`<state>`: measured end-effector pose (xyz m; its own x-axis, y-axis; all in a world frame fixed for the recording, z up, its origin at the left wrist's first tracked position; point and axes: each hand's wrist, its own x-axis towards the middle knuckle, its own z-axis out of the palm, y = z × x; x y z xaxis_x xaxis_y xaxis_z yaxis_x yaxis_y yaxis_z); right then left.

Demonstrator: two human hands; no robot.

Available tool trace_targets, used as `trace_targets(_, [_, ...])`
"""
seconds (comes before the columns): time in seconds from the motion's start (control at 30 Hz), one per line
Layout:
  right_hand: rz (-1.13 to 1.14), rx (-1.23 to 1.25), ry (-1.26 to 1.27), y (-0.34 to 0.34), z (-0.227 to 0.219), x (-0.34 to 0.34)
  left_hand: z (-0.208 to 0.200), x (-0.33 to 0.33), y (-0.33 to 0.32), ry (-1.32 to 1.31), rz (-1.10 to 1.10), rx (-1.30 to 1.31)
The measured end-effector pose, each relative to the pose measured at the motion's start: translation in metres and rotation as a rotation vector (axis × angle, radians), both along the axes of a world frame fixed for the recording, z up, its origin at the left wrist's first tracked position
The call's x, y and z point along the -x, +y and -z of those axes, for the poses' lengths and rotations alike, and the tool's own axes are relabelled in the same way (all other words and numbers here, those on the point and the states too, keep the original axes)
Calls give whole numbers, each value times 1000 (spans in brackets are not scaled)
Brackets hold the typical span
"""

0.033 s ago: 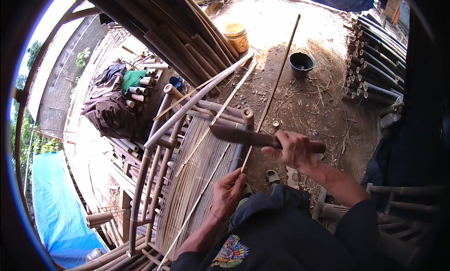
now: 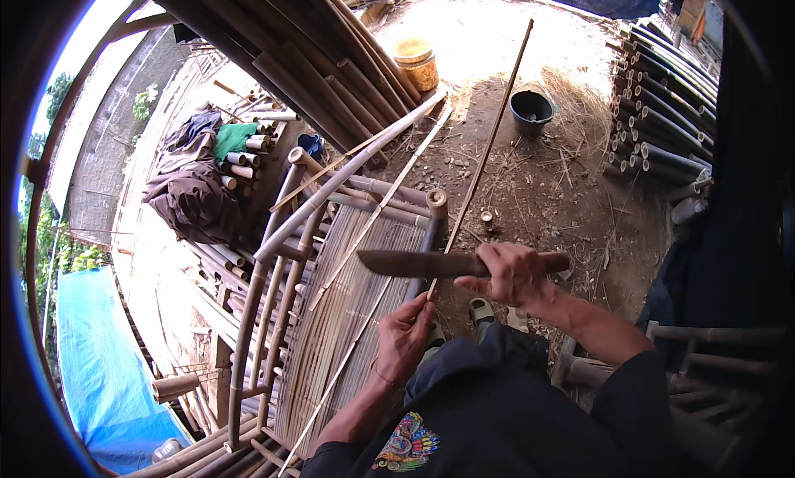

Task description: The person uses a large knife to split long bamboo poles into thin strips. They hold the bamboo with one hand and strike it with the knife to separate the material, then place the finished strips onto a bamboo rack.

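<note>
The right hand (image 2: 515, 275) grips a knife (image 2: 422, 264), blade pointing left across a long bamboo strip (image 2: 489, 143). The left hand (image 2: 403, 337), fingers closed, pinches the strip's near end above a bamboo frame (image 2: 331, 312).

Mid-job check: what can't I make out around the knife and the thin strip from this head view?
- Head view: the wooden handle of the long dark knife is covered by the right hand.
- The blade hides where it meets the long thin bamboo strip.
- The strip's lower end is hidden by the left hand.
- Black bucket: contents too small.
</note>
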<state>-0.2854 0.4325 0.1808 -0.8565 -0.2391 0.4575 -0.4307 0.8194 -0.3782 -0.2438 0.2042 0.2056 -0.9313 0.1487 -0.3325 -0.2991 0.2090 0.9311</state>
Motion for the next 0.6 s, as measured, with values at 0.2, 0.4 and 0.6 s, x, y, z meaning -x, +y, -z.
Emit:
trace_targets(0.2, [339, 78, -231, 37, -3, 32, -1, -18, 2, 183, 51, 163])
trace_targets(0.4, [215, 15, -180, 35, 5, 15, -8, -28, 0, 238, 111, 230])
trace_targets(0.6, [407, 24, -313, 93, -1, 40, -7, -55, -18, 255, 167, 223])
